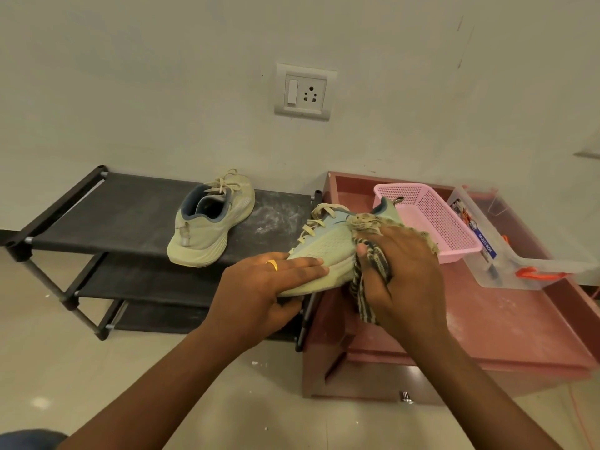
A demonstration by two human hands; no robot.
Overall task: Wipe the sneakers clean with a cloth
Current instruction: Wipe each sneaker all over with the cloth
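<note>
My left hand (259,287) grips the toe end of a pale green sneaker (328,245), fingers laid over its top and thumb under the sole. The sneaker is held in the air above the gap between the rack and the cabinet, laces up. My right hand (402,271) holds a striped, frayed cloth (370,254) bunched against the sneaker's side near its heel. The second sneaker (207,222), dusty and pale, stands upright on the top shelf of the black shoe rack (130,216), heel toward me.
A pink low cabinet (487,319) stands right of the rack, carrying a pink perforated basket (428,216) and a clear plastic box (506,254) with orange clips. A wall socket (305,92) is on the wall behind. White dust marks the rack's top shelf.
</note>
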